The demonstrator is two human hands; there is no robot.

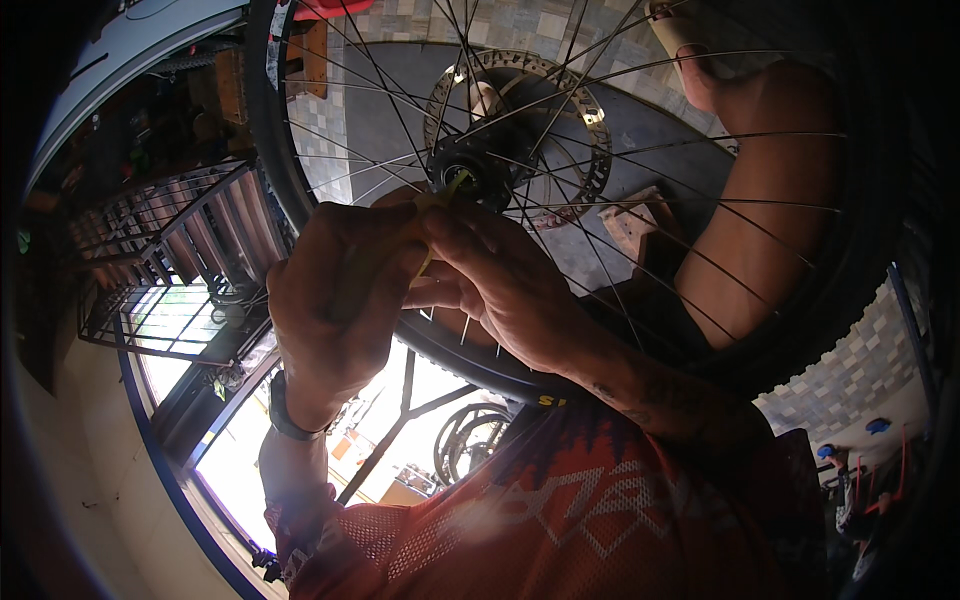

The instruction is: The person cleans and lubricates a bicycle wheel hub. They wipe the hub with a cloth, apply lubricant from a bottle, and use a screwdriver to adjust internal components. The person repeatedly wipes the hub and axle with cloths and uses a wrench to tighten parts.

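Note:
A bicycle wheel with black spokes fills the upper part of the head view, and its dark hub (487, 165) lies near the middle. A silver disc brake rotor (590, 150) sits on the hub's far side. My left hand (335, 290), a dark watch on its wrist, is closed around a yellow tube-like thing (432, 203) with a narrow tip. That tip meets the open end of the hub. My right hand (490, 270) pinches the same yellow thing near its front. Most of its body is hidden by my fingers.
The black tire (500, 378) curves close beneath my right forearm. My bare leg (760, 190) shows behind the spokes at right. A wooden block (640, 225) lies on the floor beyond the wheel. Metal racks (190, 230) stand at left, beside a bright doorway.

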